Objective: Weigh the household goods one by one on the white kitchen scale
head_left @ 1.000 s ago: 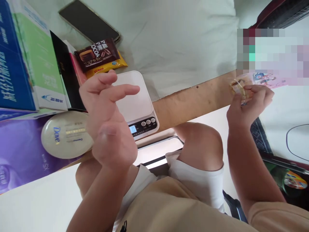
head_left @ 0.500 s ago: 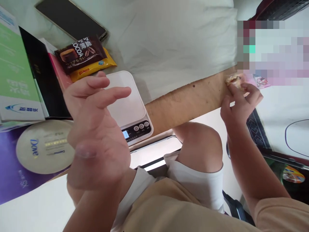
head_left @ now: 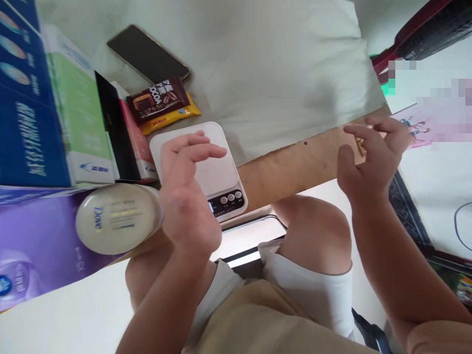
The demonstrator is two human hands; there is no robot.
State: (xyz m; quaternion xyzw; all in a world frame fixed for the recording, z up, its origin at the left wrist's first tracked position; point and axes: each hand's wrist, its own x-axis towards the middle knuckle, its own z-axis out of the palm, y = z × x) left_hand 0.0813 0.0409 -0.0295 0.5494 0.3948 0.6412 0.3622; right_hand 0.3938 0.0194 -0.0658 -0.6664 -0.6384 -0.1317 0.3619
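My left hand [head_left: 190, 201] hovers over the near left part of a white kitchen scale [head_left: 217, 167], its fingers loosely bent and apart with nothing in them. The scale has a small lit display and several buttons, and its plate bears nothing that I can see. At the right end of the wooden board [head_left: 291, 162] is my right hand [head_left: 376, 157], thumb and fingers spread. Beneath those fingers a small yellowish-brown piece [head_left: 360, 146] shows in part; the rest is hidden. A brown cocoa snack packet [head_left: 158, 101] lies on a yellow packet [head_left: 171, 119] behind the scale.
A dark phone [head_left: 149, 54] lies beyond the packets on pale cloth [head_left: 258, 73]. Left stand a blue box [head_left: 33, 108], a green-white box [head_left: 81, 108] and a round Dove tub [head_left: 118, 219] on a purple package [head_left: 40, 241]. A pink printed sheet [head_left: 416, 125] is at right.
My right hand has loosened from the small piece and its fingers have spread. The view has shifted, so the objects sit further right. My left hand stays open near the scale.
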